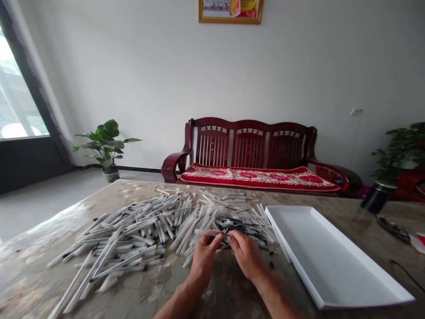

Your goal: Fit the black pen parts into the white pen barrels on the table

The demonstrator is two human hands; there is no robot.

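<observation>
Heaped white tubes (133, 226) block my left, dark pieces (239, 225) crowd the far side, a walled tray (332, 252) bounds my right; I can pass over the near tabletop (149, 283).

Daylt fr. L window (18, 93) | tbl (66, 221) glare L | R dimmer | edges distort.

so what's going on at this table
A person's left hand holds a thin whitish tube over the table, and the right hand is at its end, though whether it pinches a second piece is unclear. Similar tubes lie heaped to the left, slim dark pieces just beyond the hands, and a shallow white tray to the right.
</observation>
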